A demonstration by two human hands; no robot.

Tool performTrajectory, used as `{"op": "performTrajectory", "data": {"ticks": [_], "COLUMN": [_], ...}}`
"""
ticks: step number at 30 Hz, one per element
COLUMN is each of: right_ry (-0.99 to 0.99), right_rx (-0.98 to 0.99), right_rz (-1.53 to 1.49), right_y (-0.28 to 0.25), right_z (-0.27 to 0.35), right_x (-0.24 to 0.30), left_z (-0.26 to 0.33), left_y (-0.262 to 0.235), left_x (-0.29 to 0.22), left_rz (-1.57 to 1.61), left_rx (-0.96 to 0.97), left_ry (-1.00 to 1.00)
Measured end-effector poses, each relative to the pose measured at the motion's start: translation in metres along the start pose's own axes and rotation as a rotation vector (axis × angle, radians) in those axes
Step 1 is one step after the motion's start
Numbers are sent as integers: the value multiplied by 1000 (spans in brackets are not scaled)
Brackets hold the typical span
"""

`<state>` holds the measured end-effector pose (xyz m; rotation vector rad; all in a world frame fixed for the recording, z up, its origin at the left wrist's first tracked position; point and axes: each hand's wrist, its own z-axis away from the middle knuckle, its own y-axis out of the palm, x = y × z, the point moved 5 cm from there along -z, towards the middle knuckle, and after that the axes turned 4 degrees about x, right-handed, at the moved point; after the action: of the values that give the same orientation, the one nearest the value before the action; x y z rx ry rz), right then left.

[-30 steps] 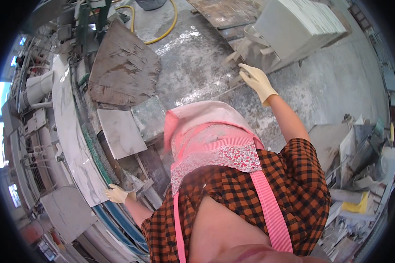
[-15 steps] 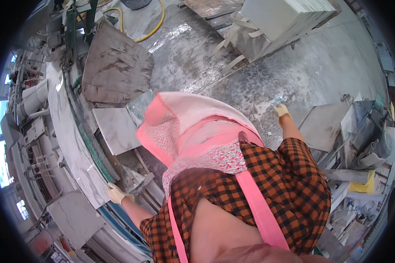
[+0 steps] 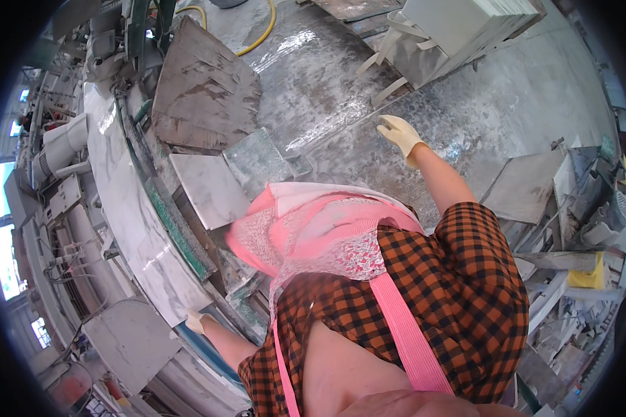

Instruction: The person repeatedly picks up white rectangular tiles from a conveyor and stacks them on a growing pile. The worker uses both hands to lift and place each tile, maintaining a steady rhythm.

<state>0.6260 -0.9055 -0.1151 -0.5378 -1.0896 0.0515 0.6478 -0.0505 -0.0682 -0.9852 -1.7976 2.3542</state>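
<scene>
Both my hands wear pale cream gloves. My left hand [image 3: 196, 321] is at the near end of a long white marble slab [image 3: 142, 233] with grey veins, touching its corner. Its fingers are small and partly hidden there, so I cannot make out whether they grip the edge. My right hand [image 3: 400, 137] is raised in front of me, over the wet grey floor [image 3: 327, 104]. Its fingers are stretched out with a gap at the thumb, and nothing is in it. A pink and white apron [image 3: 327, 222] hangs between my arms.
Beside the slab lean a worn brown board [image 3: 205, 90], a white marble tile [image 3: 209, 189] and a greenish glassy piece [image 3: 257, 156]. Ahead is a strapped stack of pale slabs [image 3: 459, 35]. A yellow hose [image 3: 266, 31] curves across the floor. Grey offcuts [image 3: 525, 184] stand on my right.
My right hand has swung up and inward from low on the right, its fingers now spread. My left hand remains at the slab's end. The whole view has shifted slightly.
</scene>
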Motion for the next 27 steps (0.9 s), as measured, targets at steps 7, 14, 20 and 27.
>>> {"op": "performTrajectory", "data": {"ticks": [7, 14, 20, 27], "right_ry": [119, 331, 366, 194], "right_rx": [-136, -192, -180, -107], "right_rz": [169, 199, 232, 436], "right_y": [-33, -53, -47, -32], "right_z": [44, 105, 115, 63], "right_x": [-72, -115, -121, -120], "left_z": [-35, -41, -46, -45], "left_y": [16, 18, 10, -25], "left_x": [-15, -19, 2, 19], "left_rz": [169, 277, 363, 492], "left_rx": [69, 99, 98, 43], "left_ry": [-79, -99, -156, -186]}}
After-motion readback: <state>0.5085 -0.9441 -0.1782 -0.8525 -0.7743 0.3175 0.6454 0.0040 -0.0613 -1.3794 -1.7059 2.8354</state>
